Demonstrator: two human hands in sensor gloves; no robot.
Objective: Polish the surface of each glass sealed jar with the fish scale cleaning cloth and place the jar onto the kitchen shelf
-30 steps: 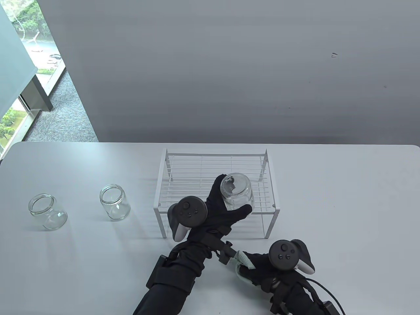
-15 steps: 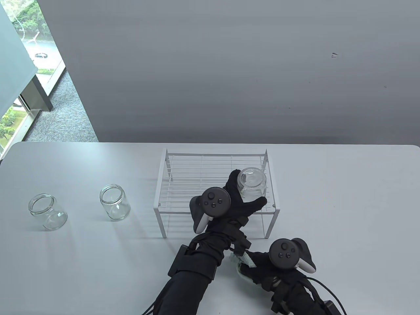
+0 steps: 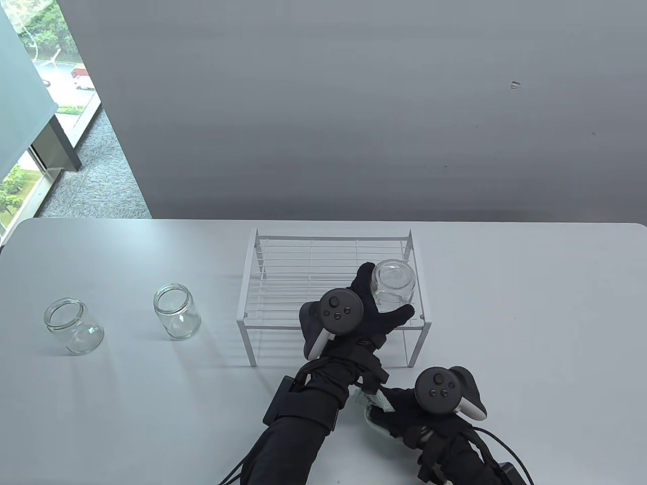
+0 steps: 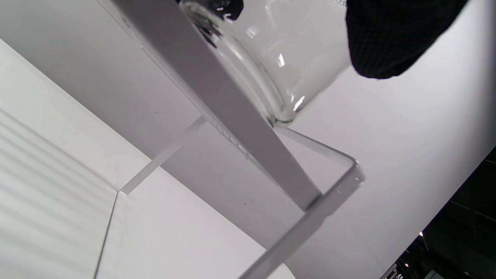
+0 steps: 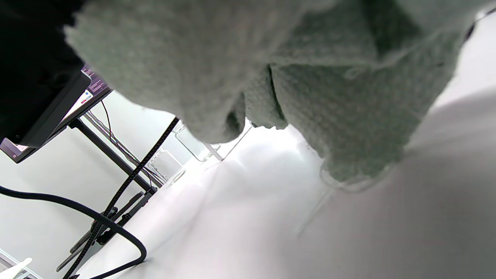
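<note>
At shelf [image 3: 283,262] right edge, left hand [image 3: 371,316] grips jar [image 3: 393,283]; right hand [image 3: 409,406] clutches cloth [image 3: 374,404]

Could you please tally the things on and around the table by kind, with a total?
Glass jars: 3, one in the left hand over the shelf, two on the table
Wire shelf: 1
Cleaning cloth, in the right hand: 1
Total: 5

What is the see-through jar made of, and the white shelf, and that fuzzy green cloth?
The jar looks like clear glass: the shelf shows through it, with bright glints. The shelf seems white-coated metal wire with flat bars. The cloth looks like soft pale-green fabric with a bumpy scale-like weave.
</note>
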